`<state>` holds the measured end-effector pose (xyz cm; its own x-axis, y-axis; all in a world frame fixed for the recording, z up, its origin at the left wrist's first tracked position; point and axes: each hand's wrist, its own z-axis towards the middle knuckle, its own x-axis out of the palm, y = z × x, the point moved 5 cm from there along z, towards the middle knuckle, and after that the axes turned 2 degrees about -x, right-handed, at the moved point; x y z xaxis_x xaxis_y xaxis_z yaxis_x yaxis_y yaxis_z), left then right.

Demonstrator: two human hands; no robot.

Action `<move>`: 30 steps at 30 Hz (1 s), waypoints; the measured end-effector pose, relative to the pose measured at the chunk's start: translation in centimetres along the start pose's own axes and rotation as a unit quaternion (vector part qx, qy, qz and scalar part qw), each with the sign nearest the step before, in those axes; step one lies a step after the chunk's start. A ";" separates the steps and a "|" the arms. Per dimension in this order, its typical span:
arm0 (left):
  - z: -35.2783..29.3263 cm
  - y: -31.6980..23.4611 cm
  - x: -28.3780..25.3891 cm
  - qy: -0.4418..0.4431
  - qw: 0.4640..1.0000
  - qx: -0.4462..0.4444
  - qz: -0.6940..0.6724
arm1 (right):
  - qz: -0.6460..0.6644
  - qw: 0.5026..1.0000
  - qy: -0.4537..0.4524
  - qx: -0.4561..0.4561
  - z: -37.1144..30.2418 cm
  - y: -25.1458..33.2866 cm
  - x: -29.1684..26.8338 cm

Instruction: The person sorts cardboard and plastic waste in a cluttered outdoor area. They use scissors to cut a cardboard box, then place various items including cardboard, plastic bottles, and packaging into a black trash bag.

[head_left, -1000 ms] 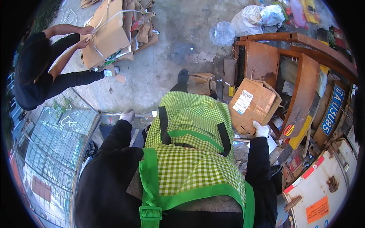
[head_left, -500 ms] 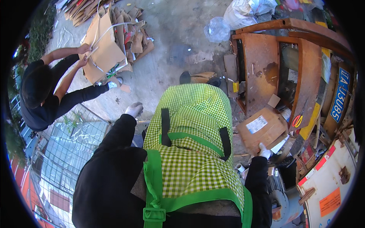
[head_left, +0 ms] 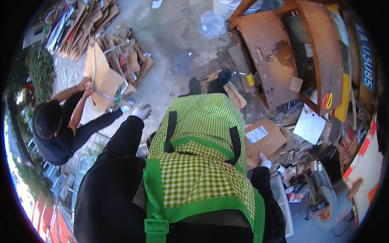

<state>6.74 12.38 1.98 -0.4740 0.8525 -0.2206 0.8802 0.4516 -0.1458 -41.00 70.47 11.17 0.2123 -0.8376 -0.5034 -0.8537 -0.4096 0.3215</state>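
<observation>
My right hand (head_left: 265,161), in a pale glove, grips the lower edge of a flattened brown cardboard box (head_left: 269,141) with a white label. The box is at my right side, beside the apron; my fingers behind it are partly hidden. On the other side, my left hand (head_left: 142,111), also gloved, hangs in the air with loosely bent fingers and nothing visible in it. A green-and-white checked apron (head_left: 202,170) covers my front.
At the left, another person (head_left: 50,127) pulls straps round a cardboard bundle (head_left: 103,77). More cardboard (head_left: 87,28) is piled behind. A worn wooden cabinet (head_left: 267,52) bears red-yellow scissors (head_left: 327,101). A white sheet (head_left: 310,125) and scrap lie at the right. More cardboard lies by my shoes (head_left: 219,81).
My view has shifted right and nearer. The box in my right hand has come closer to my body, uncovering the white sheet. The other person still holds the bundle's straps.
</observation>
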 end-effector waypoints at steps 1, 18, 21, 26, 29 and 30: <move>0.8 -2.2 -0.9 0.004 0.998 0.001 -0.055 | 0.013 0.999 -0.013 0.028 -1.3 -1.5 0.0; -1.4 -13.6 -4.3 -0.003 0.986 0.091 0.140 | 0.066 0.995 -0.037 0.062 -4.3 -6.6 4.5; -0.8 -15.4 -6.3 -0.013 0.992 0.079 0.101 | -0.011 0.998 -0.040 0.051 -1.1 -4.7 5.5; 2.9 -18.4 -9.1 -0.113 0.977 0.176 0.045 | 0.042 0.999 -0.008 0.012 -0.4 1.4 6.4; 2.9 -19.1 -6.5 -0.085 0.898 0.299 0.310 | 0.031 0.999 -0.009 -0.027 -0.5 3.5 4.9; 2.9 -16.8 -5.6 0.018 0.989 0.145 0.029 | 0.028 0.998 0.007 -0.058 -0.5 3.9 4.5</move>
<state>-5.46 -0.70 2.81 -0.4162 0.8865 -0.2023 0.8597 0.3112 -0.4051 -43.10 64.92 10.51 0.1726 -0.8648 -0.4716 -0.8042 -0.4001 0.4394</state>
